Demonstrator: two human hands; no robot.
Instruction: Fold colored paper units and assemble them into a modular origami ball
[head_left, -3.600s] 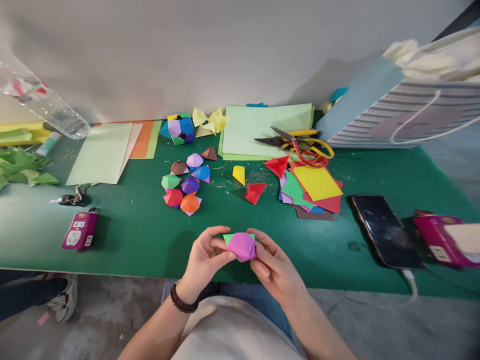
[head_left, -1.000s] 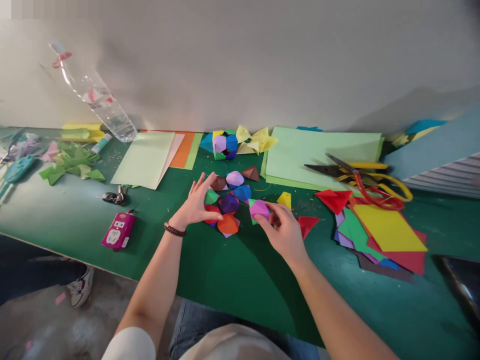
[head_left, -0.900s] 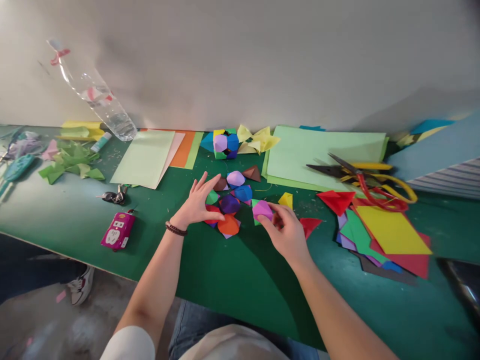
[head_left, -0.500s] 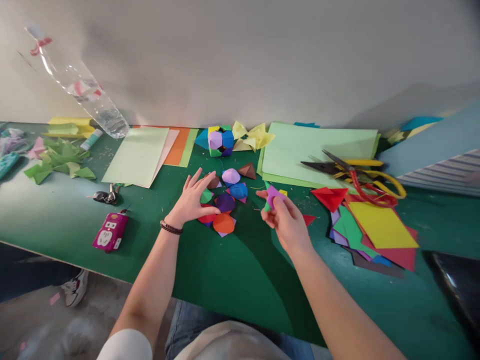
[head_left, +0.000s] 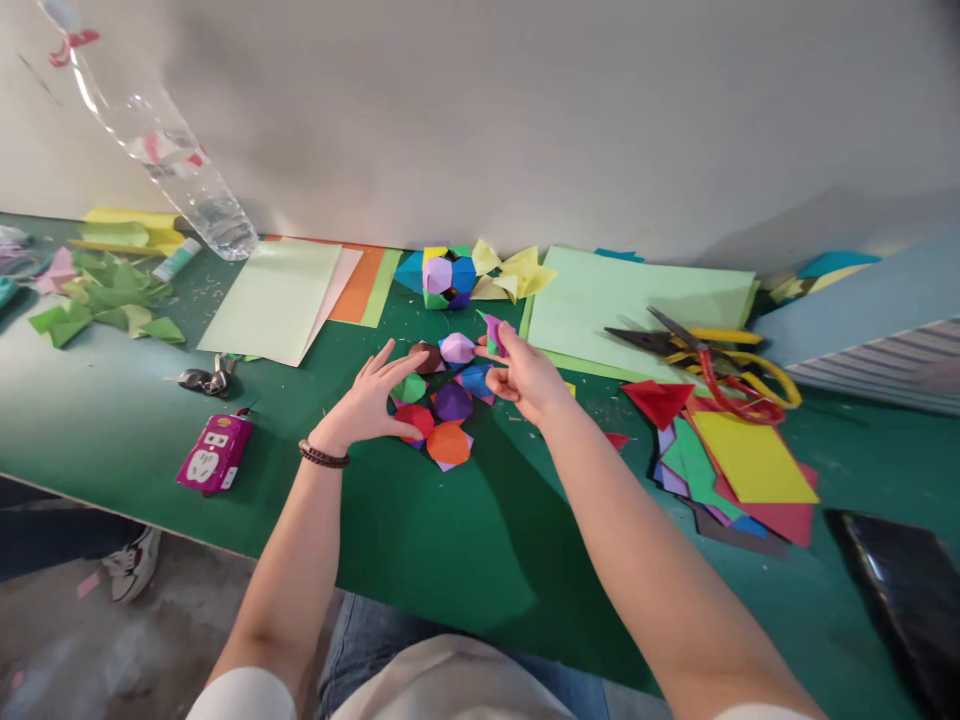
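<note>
Several folded paper pieces form a close cluster on the green table, among them an orange piece (head_left: 448,443), a dark purple one (head_left: 453,402), a lilac one (head_left: 457,348) and a blue one (head_left: 475,380). My left hand (head_left: 371,400) lies along the cluster's left side, fingers spread, thumb by the red piece (head_left: 415,421) and fingertips by the brown piece (head_left: 429,358). In my right hand (head_left: 525,375), a purple and green folded paper piece (head_left: 493,334) is pinched at the cluster's upper right. A multicoloured paper ball (head_left: 448,278) stands behind.
Pale green sheets (head_left: 637,290) carry scissors (head_left: 720,370) at the right, near a red folded piece (head_left: 658,400) and coloured paper squares (head_left: 754,455). A phone (head_left: 904,590) lies far right. Leftward are keys (head_left: 206,378), a purple box (head_left: 215,455) and a leaning bottle (head_left: 187,185).
My right hand has moved left and away from me with the purple and green piece, up to the cluster. My left hand has shifted slightly left.
</note>
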